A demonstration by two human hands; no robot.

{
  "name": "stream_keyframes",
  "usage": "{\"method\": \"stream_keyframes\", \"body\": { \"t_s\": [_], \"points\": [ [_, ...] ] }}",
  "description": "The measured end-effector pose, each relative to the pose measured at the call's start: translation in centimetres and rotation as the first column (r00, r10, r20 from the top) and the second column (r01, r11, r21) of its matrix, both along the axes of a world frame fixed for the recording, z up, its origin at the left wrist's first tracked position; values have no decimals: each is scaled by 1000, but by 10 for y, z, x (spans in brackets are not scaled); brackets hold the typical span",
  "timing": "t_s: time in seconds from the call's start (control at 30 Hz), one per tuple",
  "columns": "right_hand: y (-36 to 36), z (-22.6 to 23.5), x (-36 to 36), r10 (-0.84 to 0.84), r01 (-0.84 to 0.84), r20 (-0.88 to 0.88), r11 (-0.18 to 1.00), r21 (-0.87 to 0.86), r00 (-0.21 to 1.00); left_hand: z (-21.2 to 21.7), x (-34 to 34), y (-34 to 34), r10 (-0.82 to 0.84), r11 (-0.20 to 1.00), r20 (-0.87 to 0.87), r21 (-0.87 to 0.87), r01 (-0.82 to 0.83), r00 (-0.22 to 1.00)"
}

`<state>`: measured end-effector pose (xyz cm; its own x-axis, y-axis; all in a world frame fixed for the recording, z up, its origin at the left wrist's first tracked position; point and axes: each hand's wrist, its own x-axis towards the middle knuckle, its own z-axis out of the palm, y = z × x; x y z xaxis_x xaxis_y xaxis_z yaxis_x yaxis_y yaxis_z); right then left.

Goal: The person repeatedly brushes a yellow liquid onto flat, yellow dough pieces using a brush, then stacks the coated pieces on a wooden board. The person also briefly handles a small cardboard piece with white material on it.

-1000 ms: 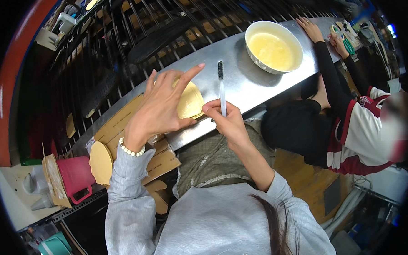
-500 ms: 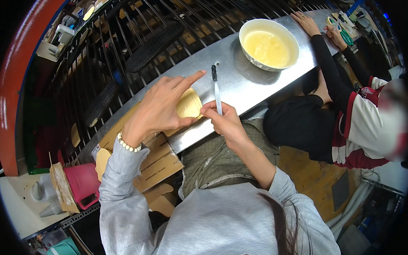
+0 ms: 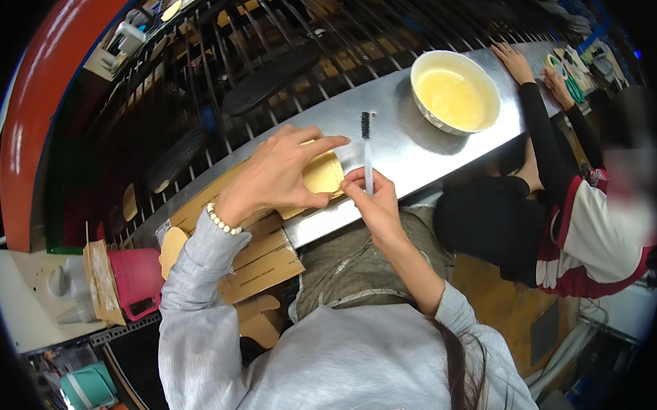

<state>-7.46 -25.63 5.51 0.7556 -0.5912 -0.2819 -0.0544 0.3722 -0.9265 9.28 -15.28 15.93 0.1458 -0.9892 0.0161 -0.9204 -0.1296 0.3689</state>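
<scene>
Some smooth, thin pale-yellow sheeting [image 3: 323,176] is showing between 2 hands, over a shiny metal ledge [image 3: 390,149]. The left hand [image 3: 272,174] is spreading wide around it, hiding its left part. The right hand [image 3: 378,204] is holding 1 slim brush [image 3: 367,153], black-bristled with a pale handle; its fingertips are nearing the sheeting's edge, and I cannot tell whether they are pinching it. Flat brown cardboard [image 3: 261,259] is lying beside. 1 round white bowl [image 3: 447,60] of yellow liquid [image 3: 452,98] is standing farther right, and 1 co-worker's hand [image 3: 514,63] is resting past it.
</scene>
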Motion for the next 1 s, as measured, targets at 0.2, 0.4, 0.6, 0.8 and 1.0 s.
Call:
{"method": "stream_keyframes", "body": {
  "t_s": [0.2, 0.4, 0.6, 0.8, 1.0],
  "points": [
    [1, 1, 3, 17, -18, -14, 997, -70, 1000, -8, 4, 7, 5, 1000, -31, -8, -6, 999],
    [3, -4, 5, -21, 22, 26, 998, -64, 999, -12, 4, 9, -19, 999, -30, -29, 18, 999],
    [6, -29, 9, -54, 63, 92, 993, -99, 994, -14, 5, 15, -61, 998, -19, -30, 60, 998],
    [1, -44, 15, -56, 53, -5, 977, -205, 998, -21, 4, 15, -102, 994, 38, 34, 100, 994],
    [3, -20, 15, 1, -9, -32, 971, -238, 999, -11, 6, 22, -160, 975, 70, 167, 146, 985]
  ]
}}
